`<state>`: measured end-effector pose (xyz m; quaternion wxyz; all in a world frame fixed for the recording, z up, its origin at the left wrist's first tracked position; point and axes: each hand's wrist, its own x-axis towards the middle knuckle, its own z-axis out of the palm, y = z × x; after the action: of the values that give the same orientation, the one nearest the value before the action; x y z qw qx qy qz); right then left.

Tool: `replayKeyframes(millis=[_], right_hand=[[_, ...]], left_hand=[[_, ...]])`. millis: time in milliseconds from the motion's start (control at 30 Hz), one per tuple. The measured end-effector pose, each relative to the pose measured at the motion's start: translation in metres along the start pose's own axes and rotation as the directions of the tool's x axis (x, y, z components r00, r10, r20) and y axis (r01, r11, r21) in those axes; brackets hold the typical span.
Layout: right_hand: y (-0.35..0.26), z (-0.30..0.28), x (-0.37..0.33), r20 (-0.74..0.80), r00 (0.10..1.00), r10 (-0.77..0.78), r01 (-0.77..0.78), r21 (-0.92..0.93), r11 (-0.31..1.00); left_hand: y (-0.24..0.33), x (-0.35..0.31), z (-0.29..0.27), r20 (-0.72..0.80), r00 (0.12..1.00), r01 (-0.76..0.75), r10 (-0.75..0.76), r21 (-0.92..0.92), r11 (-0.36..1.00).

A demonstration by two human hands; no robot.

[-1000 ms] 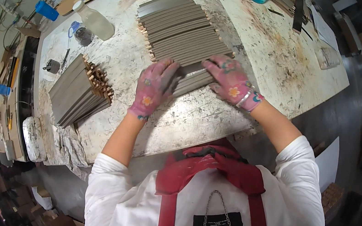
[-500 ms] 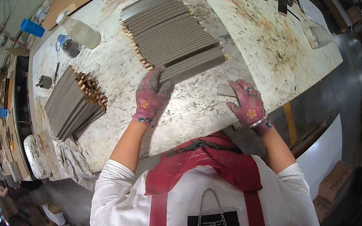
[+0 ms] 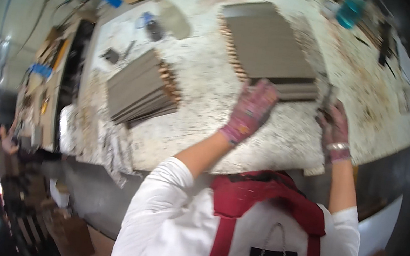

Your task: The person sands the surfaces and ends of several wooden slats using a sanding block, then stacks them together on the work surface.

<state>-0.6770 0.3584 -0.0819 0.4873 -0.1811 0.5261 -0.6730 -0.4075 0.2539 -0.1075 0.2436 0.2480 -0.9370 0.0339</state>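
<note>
One fanned stack of flat grey strips [image 3: 140, 85] lies leftmost; the pink-gloved left hand [image 3: 250, 111] still rests at the near edge of the broad grey strip row [image 3: 274, 48], grip unclear; the pink-gloved right hand [image 3: 335, 126] has shifted up beside it, fingers pinching a blurred grey piece [image 3: 328, 96], apparently within the row's reach.

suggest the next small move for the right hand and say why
Probably ease the right hand left to the right ends of the near grey strips, to steady both ends: the left hand appears to touch their left end, while the right sits just off the other. Blur hides what it grips, if anything.
</note>
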Motion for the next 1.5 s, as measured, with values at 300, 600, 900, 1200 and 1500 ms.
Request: replayKeyframes(millis=[300,600,900,1200,1500], right_hand=[[0.05,-0.098,-0.006,-0.078,0.995,-0.07,0.069,-0.014,0.998],[0.035,-0.052,-0.043,-0.034,0.986,0.161,-0.147,0.255,0.956],[0.036,-0.038,-0.039,0.074,0.974,0.215,-0.224,0.463,0.858],[0.017,-0.033,-0.057,-0.063,0.99,0.129,-0.119,0.135,0.984],[-0.005,-0.008,-0.018,0.254,0.938,-0.236,0.335,-0.839,0.429]], left_hand=[[0.013,0.004,-0.028,0.038,0.995,0.097,-0.09,-0.285,0.953],[0.009,0.062,-0.014,0.407,0.912,0.174,-0.05,-0.275,0.946],[0.006,0.067,0.0,0.377,0.926,0.213,-0.01,-0.5,0.84],[0.06,0.048,-0.04,0.308,0.95,0.144,-0.049,-0.292,0.945],[0.075,0.022,-0.023,0.27,0.96,0.125,-0.075,-0.173,0.977]])
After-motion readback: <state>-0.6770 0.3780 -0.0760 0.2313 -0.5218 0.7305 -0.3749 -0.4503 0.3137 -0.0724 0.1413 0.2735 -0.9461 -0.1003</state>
